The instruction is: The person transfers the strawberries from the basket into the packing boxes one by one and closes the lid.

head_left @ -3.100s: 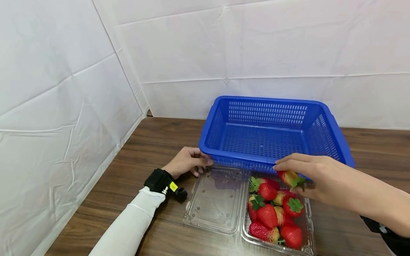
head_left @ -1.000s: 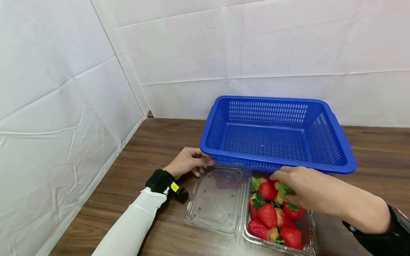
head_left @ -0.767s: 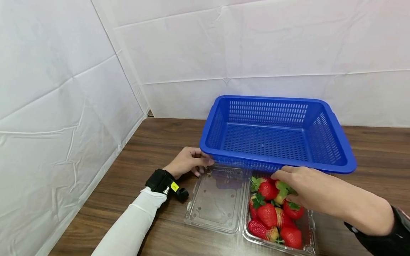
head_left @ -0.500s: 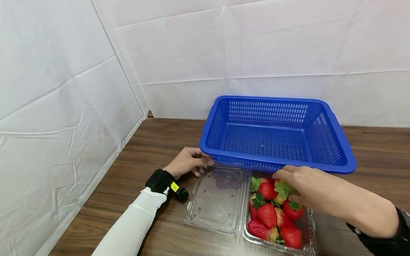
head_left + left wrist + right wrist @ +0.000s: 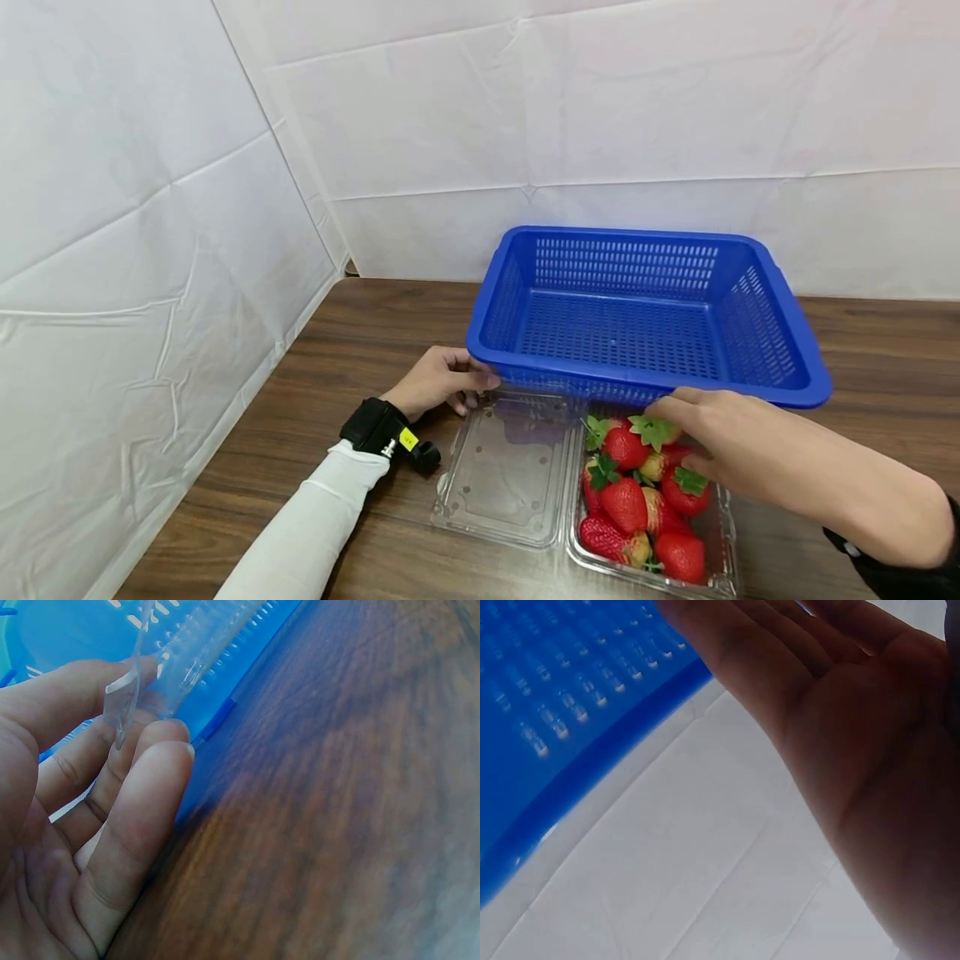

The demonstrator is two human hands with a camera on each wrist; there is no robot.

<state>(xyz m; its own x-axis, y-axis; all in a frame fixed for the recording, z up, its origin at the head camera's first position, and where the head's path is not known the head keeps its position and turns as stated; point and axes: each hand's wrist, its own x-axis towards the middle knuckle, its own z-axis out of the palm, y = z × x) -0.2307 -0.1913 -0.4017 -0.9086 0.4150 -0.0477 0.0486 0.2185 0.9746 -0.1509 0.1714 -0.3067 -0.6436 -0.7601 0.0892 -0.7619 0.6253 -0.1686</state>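
Note:
A clear plastic clamshell box lies unfolded, its lid [image 5: 510,475] on the left and its tray [image 5: 716,542] full of red strawberries [image 5: 625,504] on the right. With its fingertips my left hand [image 5: 442,382] pinches the lid's far left corner; in the left wrist view a clear plastic tab [image 5: 121,705] shows between the fingers. Over the tray's far right corner, my right hand [image 5: 738,437] has curled fingers around a strawberry with its green leaves [image 5: 654,430] turned up. The hand hides part of that fruit, and its fingertips are out of sight in the right wrist view.
A blue slotted basket [image 5: 618,325] stands directly behind the box, its near rim above the box's far edge. White sheets [image 5: 600,108] hang behind and to the left of the brown wood-grain table [image 5: 397,317].
My right hand came down from above the tray with a strawberry, then shifted slightly right. That strawberry has turned, showing its leaves more. The left hand has stayed at the lid's corner.

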